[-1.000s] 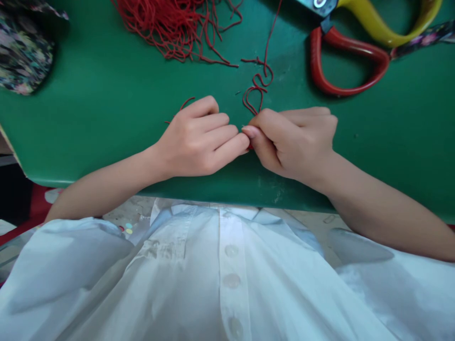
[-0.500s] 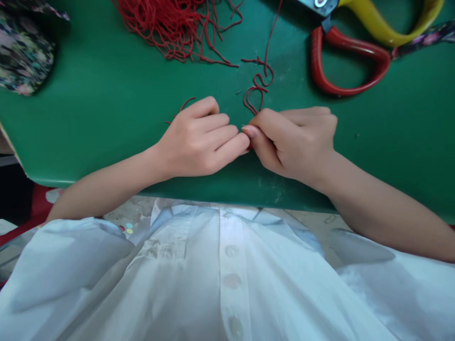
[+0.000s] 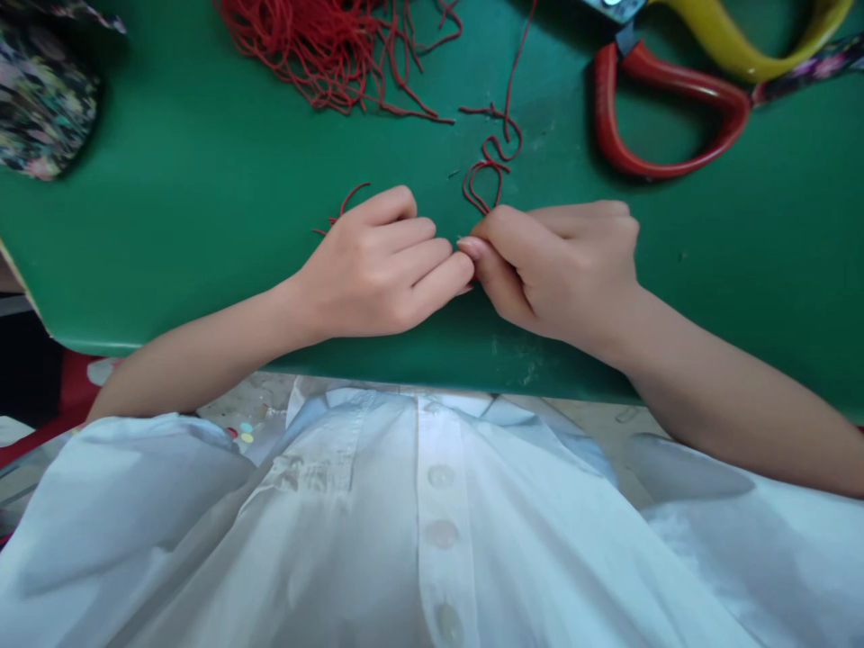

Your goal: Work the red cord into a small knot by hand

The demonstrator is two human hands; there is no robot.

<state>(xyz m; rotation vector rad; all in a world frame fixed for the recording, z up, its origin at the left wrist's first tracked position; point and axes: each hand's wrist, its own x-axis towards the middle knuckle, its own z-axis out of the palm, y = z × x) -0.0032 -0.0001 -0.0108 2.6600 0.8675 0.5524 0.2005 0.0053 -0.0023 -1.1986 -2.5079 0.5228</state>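
My left hand (image 3: 388,265) is closed, knuckles up, over the green table near its front edge. Ends of red cord (image 3: 351,193) stick out past its far side; its fingertips are mostly hidden. My right hand (image 3: 560,261) pinches thumb against forefinger, touching the little-finger side of the left hand. A looped red cord (image 3: 484,184) runs from the right pinch away across the table, and a bit of red shows between the two hands. What exactly lies inside the fingers is covered.
A tangled heap of red cords (image 3: 317,54) lies at the back. Large scissors with one red handle (image 3: 675,162) and one yellow handle (image 3: 742,58) rest at the back right. Floral fabric (image 3: 44,99) sits at the far left of the green table (image 3: 168,207).
Both hands keep nearly the same pose and place. The view has shifted very slightly; the cords and scissors otherwise lie as before.
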